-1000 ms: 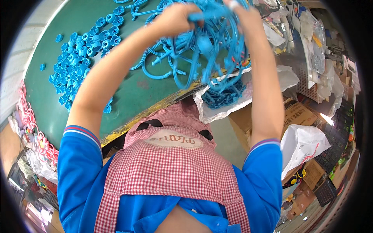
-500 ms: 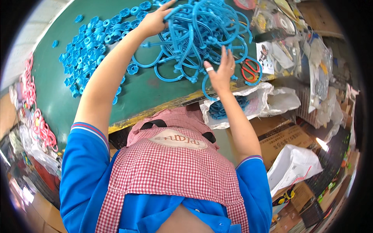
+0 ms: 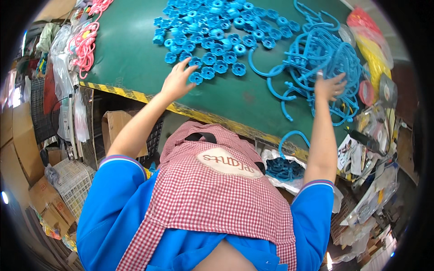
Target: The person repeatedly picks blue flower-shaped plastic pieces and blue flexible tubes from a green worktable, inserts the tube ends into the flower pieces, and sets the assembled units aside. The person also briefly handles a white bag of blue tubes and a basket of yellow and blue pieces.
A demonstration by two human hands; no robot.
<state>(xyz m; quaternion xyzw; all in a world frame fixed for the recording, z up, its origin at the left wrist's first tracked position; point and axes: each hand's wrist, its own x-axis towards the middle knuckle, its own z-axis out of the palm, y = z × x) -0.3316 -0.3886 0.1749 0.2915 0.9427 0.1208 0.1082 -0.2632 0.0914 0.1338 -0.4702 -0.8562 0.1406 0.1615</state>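
Observation:
Many small blue flower-shaped plastic cups [image 3: 208, 58] lie spread over the green tabletop [image 3: 131, 45]. My left hand [image 3: 177, 82] is at their near left edge, with its fingers apart and nothing seen in it. Its fingertips are next to the nearest cups; I cannot tell whether they touch. To the right lies a tangled heap of bent blue plastic tubes [image 3: 312, 54]. My right hand [image 3: 330, 86] rests against the heap's near side, its fingers stretched out and spread, gripping no tube that I can see.
Yellow-and-black tape [image 3: 190, 110] runs along the table's near edge. Below it at right, a white sack [image 3: 282, 183] holds more blue pieces, and one tube [image 3: 293, 134] sticks up there. Pink cords [image 3: 83, 47] hang at the left corner. Plastic bags and a pink tape roll [image 3: 366, 92] crowd the right.
The view has swung left. My left hand has left the tube heap and come to the near edge of the flower-shaped cups. My right hand is now against the heap.

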